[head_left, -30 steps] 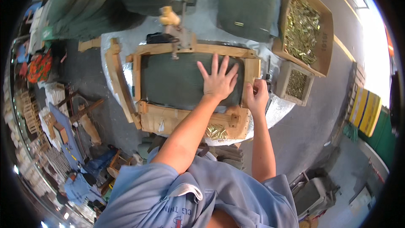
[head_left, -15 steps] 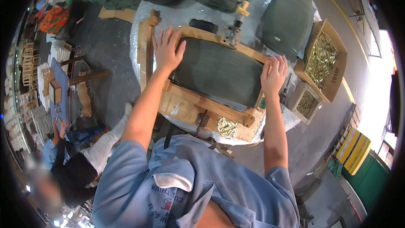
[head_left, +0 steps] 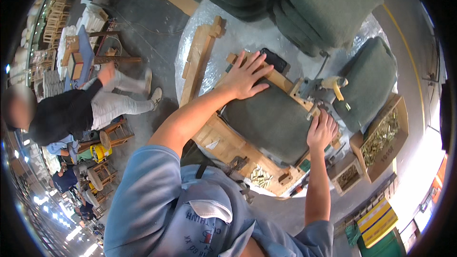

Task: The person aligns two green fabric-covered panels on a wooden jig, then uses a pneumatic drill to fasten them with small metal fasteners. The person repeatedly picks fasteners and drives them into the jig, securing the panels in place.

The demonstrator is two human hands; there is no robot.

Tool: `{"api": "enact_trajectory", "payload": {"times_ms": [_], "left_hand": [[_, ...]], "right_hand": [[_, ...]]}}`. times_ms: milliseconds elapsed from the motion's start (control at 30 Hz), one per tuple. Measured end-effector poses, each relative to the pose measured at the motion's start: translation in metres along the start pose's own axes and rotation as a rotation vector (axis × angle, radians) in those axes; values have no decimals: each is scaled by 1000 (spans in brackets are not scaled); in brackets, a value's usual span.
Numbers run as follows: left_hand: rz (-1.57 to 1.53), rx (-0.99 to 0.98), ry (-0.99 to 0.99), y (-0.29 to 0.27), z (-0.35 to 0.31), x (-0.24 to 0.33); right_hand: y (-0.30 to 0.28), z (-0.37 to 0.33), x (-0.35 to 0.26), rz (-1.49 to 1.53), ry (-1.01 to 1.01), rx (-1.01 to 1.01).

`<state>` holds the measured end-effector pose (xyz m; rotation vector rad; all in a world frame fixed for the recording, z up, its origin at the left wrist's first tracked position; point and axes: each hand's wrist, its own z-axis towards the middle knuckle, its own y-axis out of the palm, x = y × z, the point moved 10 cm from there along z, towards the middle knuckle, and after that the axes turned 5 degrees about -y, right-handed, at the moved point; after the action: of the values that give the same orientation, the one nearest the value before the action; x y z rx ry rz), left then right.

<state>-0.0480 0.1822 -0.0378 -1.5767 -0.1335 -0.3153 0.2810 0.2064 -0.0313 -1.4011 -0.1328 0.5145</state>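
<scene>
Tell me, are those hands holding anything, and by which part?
The left hand lies spread over the wooden frame and green pad, holding nothing. The right hand bends over their right end; any grip is hidden.

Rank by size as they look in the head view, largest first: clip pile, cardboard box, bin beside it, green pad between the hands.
1. Green pad
2. Cardboard box
3. Bin
4. Clip pile
</scene>
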Motion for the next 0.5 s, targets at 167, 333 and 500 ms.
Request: {"api": "enact_trajectory", "payload": {"times_ms": [167, 333, 500], "left_hand": [[69, 37, -18, 1, 1, -11], [94, 129, 19, -1, 8, -10], [146, 176, 32, 8, 12, -8]], "right_hand": [[0, 13, -6, -34, 49, -6], [3, 13, 0, -2, 20, 35], [-25, -16, 0, -144, 177, 263]]}}
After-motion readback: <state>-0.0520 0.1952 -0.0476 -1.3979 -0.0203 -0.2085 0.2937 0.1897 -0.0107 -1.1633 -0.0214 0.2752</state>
